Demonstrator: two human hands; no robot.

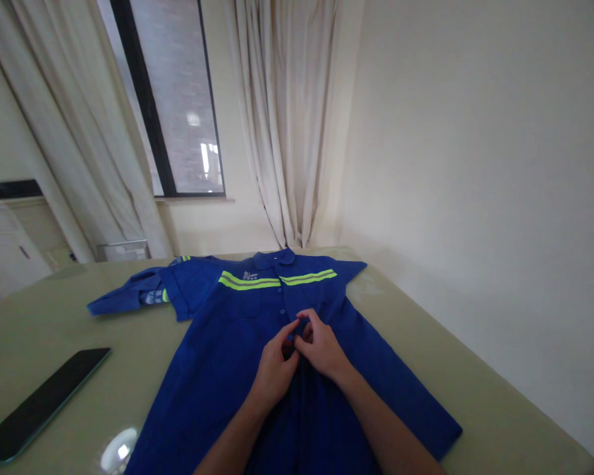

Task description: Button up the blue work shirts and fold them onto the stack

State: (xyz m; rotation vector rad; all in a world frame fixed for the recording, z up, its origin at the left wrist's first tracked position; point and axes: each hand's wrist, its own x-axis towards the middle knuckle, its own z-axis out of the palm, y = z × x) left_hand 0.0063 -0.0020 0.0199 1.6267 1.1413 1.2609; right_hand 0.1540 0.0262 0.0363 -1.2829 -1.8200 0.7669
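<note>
A blue work shirt (212, 349) with yellow-green reflective stripes across the chest lies spread out, its collar at the far end. Small buttons run down its front placket, showing above my hands. Over the middle of the placket, my left hand (276, 366) pinches the fabric with thumb and fingers. Close against it, my right hand (321, 346) is also closed on the placket, fingertips nearly meeting those of the left. Whatever lies between the fingertips is hidden.
The shirt rests on a pale green table (396, 323) beside a wall. A dark flat panel (44, 402) lies at the left, with a shiny white round object (119, 448) near the front edge. Folded blue fabric (129, 293) sits by the shirt's left side. Curtains (287, 119) hang behind.
</note>
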